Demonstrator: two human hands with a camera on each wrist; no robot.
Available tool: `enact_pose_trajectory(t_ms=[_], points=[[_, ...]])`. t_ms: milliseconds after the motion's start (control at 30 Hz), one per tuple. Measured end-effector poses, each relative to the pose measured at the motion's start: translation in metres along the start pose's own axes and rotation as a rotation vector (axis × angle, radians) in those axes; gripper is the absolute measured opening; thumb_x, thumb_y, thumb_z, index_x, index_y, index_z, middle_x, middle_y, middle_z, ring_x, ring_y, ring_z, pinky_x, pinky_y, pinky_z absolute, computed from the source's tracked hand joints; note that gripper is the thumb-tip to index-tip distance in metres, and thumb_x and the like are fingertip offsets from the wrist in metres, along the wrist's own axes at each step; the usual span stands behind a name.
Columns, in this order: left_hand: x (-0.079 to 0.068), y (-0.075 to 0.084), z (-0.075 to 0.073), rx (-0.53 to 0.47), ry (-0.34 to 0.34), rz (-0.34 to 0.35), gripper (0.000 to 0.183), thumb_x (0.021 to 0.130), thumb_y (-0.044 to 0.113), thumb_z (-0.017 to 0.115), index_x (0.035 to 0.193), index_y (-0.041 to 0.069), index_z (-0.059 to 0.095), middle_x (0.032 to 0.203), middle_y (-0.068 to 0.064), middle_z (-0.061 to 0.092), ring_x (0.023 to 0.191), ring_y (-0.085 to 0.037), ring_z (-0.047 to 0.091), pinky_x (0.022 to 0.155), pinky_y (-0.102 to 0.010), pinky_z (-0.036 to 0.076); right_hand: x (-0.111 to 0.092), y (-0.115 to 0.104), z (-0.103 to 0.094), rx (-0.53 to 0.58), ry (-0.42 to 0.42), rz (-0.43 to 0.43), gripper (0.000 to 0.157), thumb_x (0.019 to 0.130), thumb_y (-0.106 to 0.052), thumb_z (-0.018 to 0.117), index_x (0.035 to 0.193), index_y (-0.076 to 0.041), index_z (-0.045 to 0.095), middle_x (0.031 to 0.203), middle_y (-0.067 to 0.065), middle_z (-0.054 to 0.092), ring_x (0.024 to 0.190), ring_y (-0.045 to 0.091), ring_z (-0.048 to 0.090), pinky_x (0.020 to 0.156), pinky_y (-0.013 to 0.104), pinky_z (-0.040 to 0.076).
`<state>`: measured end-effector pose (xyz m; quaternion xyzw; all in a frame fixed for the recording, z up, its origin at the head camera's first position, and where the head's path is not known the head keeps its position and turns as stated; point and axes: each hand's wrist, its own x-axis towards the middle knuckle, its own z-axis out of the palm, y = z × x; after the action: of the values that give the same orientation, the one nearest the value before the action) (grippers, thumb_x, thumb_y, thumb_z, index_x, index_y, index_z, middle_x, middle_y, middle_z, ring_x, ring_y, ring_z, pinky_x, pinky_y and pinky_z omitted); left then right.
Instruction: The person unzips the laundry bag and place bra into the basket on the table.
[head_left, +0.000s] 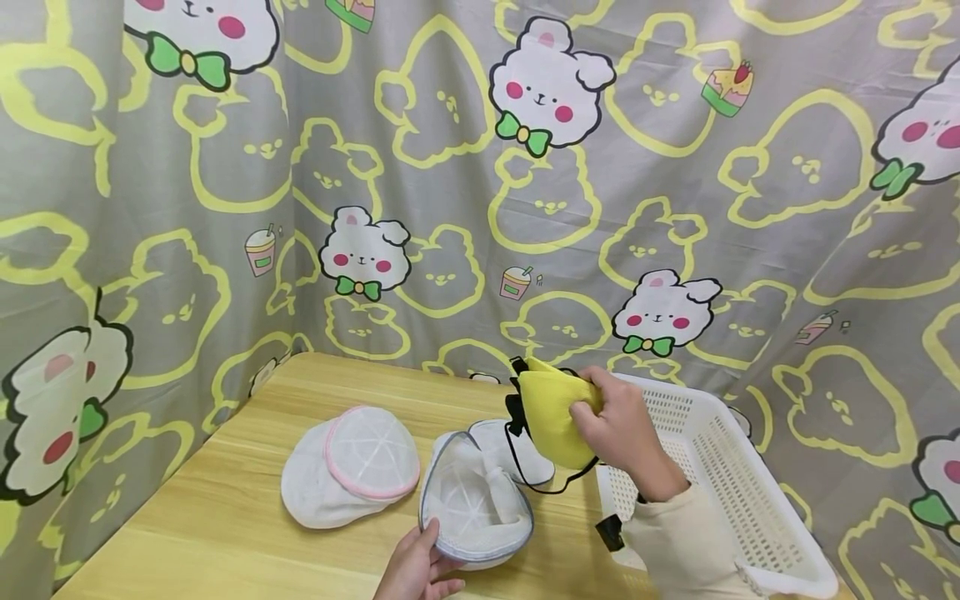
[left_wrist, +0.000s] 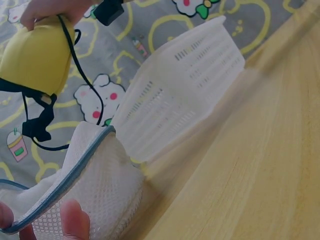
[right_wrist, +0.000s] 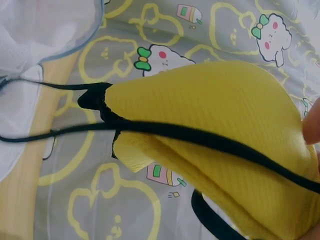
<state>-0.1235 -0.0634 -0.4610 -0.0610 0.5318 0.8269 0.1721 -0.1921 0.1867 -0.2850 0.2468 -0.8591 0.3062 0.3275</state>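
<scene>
Wooden table (head_left: pixel 217 533) below: left hand (head_left: pixel 418 567) pinches white bag (head_left: pixel 468 500), right hand (head_left: pixel 618 421) grips yellow cloth (head_left: pixel 551 417); best tuck loose black straps (right_wrist: pixel 170 131) in.

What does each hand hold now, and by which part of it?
The right hand grips the yellow strapped item by its yellow body; the left hand holds the open mesh bag by its rim.

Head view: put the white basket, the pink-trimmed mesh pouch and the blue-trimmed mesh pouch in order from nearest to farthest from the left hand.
1. Blue-trimmed mesh pouch: nearest, its rim pinched by the left hand.
2. Pink-trimmed mesh pouch: to the left, apart from that hand.
3. White basket: farthest, off to the right.
</scene>
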Motion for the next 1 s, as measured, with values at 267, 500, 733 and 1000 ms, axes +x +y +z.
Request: enact_pose_trajectory(t_ms=[267,500,733,1000], points=[[0.001,0.000,0.001,-0.001,0.003,-0.002,0.058,0.107,0.032,0.031,0.140,-0.014,0.016,0.096,-0.002,0.066,0.085,-0.017,0.063,0.073,-0.034,0.056,0.000,0.005,-0.011,-0.034,0.046,-0.001,0.018,0.069,0.001,0.055,0.084,-0.005,0.063,0.060,-0.003,0.046,0.050,0.009,0.039,0.044,0.026,0.035],[0.000,0.000,0.001,-0.005,0.001,-0.005,0.058,0.107,0.032,0.031,0.140,-0.014,0.015,0.095,-0.001,0.067,0.085,-0.017,0.063,0.073,-0.034,0.056,0.000,0.012,-0.019,-0.069,0.073,-0.005,0.018,0.069,0.001,0.055,0.085,-0.003,0.062,0.061,0.001,0.050,0.051,0.012,0.041,0.045,0.027,0.036],[0.001,-0.001,0.001,-0.004,-0.001,0.000,0.060,0.107,0.032,0.032,0.141,-0.014,0.014,0.095,-0.001,0.067,0.085,-0.017,0.064,0.073,-0.034,0.056,-0.001,0.017,-0.028,-0.098,0.080,0.018,0.020,0.070,0.000,0.055,0.087,-0.004,0.064,0.060,0.000,0.048,0.051,0.012,0.040,0.045,0.028,0.035],[0.002,-0.003,0.000,-0.005,0.007,0.001,0.059,0.107,0.031,0.032,0.141,-0.015,0.014,0.095,-0.001,0.068,0.084,-0.017,0.064,0.072,-0.034,0.056,-0.004,0.021,-0.038,-0.118,0.079,0.058,0.022,0.072,-0.001,0.056,0.092,-0.002,0.066,0.061,0.001,0.049,0.050,0.010,0.039,0.043,0.027,0.035]])
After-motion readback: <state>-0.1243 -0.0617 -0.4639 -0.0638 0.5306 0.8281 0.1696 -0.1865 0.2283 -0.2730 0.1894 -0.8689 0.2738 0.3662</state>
